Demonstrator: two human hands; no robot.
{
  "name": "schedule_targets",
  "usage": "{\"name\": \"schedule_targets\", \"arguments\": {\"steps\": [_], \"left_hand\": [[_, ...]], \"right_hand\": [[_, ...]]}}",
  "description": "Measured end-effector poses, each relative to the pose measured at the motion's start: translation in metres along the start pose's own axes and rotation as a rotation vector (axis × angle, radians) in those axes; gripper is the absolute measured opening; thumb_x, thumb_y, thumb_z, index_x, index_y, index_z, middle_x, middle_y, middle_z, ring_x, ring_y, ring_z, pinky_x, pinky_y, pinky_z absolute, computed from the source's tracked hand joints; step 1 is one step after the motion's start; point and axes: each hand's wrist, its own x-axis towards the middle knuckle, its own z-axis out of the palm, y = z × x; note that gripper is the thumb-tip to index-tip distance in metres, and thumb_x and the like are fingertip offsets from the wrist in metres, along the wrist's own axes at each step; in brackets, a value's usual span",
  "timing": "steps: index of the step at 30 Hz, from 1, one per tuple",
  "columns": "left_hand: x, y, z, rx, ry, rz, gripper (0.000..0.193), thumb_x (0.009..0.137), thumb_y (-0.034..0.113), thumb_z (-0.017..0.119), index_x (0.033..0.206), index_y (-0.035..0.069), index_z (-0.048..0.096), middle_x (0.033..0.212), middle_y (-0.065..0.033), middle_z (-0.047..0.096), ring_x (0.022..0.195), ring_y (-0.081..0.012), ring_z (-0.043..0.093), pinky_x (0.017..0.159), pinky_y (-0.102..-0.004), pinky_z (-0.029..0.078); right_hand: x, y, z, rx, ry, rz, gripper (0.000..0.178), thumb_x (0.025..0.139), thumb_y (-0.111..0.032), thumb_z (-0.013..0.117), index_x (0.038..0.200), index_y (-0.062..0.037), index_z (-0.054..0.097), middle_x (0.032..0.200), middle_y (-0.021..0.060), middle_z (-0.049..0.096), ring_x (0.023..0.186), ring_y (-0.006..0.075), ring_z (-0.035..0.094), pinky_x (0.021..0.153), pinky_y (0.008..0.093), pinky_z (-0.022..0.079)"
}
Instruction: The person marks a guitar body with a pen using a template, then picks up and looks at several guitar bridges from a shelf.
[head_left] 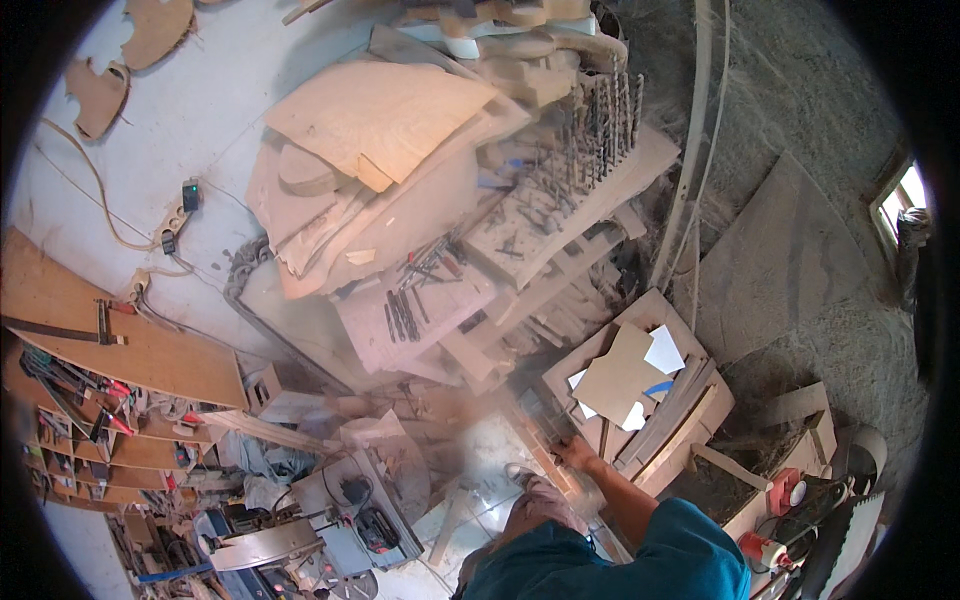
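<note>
Bare below a teal sleeve, my right arm reaches forward from the lower edge. My right hand (pixel 575 453) is at the side of a brown wooden strip (pixel 535 437), just left of a box-like wooden stand (pixel 560 385). Its fingers look closed, but whatever they hold is too small to make out. On the stand lie a tan board (pixel 622 375), white sheets (pixel 664 350) and several long wood strips (pixel 668 425). My left hand is out of view; my trouser leg and a shoe (pixel 518 473) show near the pale tiled floor.
Ahead stands a dusty bench with upright drill bits (pixel 610 130), loose bits (pixel 403 313) and stacked plywood sheets (pixel 380 115). At lower left are a battery tool (pixel 377 530) and wooden tool shelves (pixel 130 460). Red-and-white containers (pixel 765 550) stand at lower right.
</note>
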Motion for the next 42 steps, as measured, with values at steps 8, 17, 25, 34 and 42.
{"name": "schedule_targets", "arguments": {"steps": [8,17,25,34,42], "left_hand": [[0.000,0.002,-0.005,0.011,-0.006,-0.010,0.040,0.088,0.048,0.060,0.100,0.014,0.076,0.100,-0.0132,0.074,0.098,-0.0288,0.072,0.086,-0.0466,0.055],[-0.002,0.008,-0.011,0.012,-0.001,-0.013,0.040,0.087,0.048,0.061,0.100,0.014,0.076,0.098,-0.0129,0.074,0.096,-0.0286,0.072,0.085,-0.0463,0.055],[-0.006,0.006,-0.005,-0.005,0.007,-0.024,0.039,0.087,0.048,0.062,0.100,0.014,0.076,0.096,-0.0126,0.074,0.094,-0.0284,0.072,0.083,-0.0460,0.056],[-0.010,-0.001,0.004,-0.027,0.015,-0.034,0.039,0.086,0.048,0.063,0.099,0.013,0.075,0.094,-0.0123,0.074,0.092,-0.0282,0.072,0.082,-0.0457,0.056],[-0.014,-0.005,0.009,-0.037,0.021,-0.042,0.039,0.085,0.048,0.064,0.099,0.013,0.075,0.093,-0.0121,0.074,0.091,-0.0280,0.073,0.081,-0.0455,0.056]], "right_hand": [[0.006,0.008,0.000,-0.038,0.010,0.016,0.043,0.099,-0.037,0.064,0.104,0.0049,0.071,0.080,0.0121,0.074,0.068,0.0182,0.069,0.065,0.0340,0.055],[0.027,0.042,0.005,-0.158,-0.024,-0.126,0.043,0.099,-0.038,0.063,0.107,0.0037,0.071,0.082,0.0118,0.075,0.068,0.0184,0.069,0.064,0.0335,0.055],[0.017,0.025,0.000,-0.241,-0.037,-0.184,0.041,0.100,-0.037,0.061,0.108,0.0026,0.071,0.083,0.0119,0.075,0.069,0.0185,0.070,0.064,0.0335,0.055],[0.010,0.012,0.001,0.013,-0.031,0.031,0.038,0.100,-0.035,0.063,0.106,0.0024,0.071,0.081,0.0119,0.074,0.068,0.0186,0.070,0.064,0.0333,0.055],[0.007,0.006,0.002,-0.212,-0.042,-0.068,0.040,0.096,-0.036,0.060,0.104,0.0010,0.072,0.085,0.0119,0.076,0.078,0.0223,0.074,0.074,0.0361,0.057]]}}
